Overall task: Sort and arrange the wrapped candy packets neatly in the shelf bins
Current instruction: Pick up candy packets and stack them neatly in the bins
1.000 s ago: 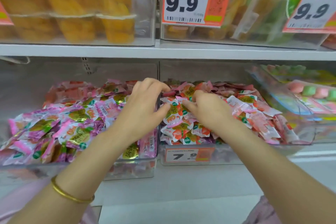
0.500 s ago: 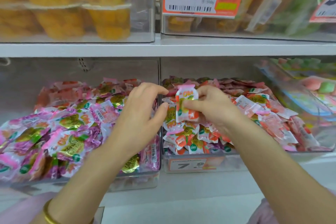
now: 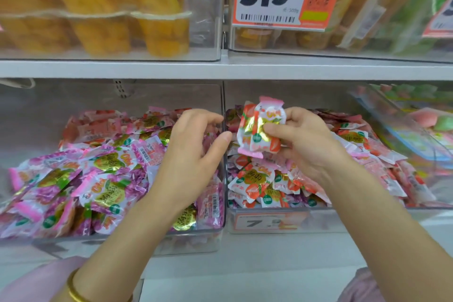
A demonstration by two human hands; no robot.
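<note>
Your right grip point(image 3: 306, 144) has one candy packet point(image 3: 259, 127) pinched between thumb and fingertips. It is held upright above the right bin point(image 3: 318, 222), clear of the heap beneath it. Your left grip point(image 3: 193, 152) is half open, fingers loosely curved around nothing. It hovers over the right edge of the left bin point(image 3: 122, 245), close to the clear wall between the two bins.

You look to be at the checking step, with a single packet raised so you can read its wrapper. Its red and orange print seems to match the red packets point(image 3: 255, 179) below it, not the purple packets point(image 3: 105, 179) on the left. It most likely belongs in the right bin. The next move calls for lowering it and laying it flat, face up, in line with its neighbours. Let go only once it rests, because the wrappers look slick and the heap slopes toward the front.
</note>
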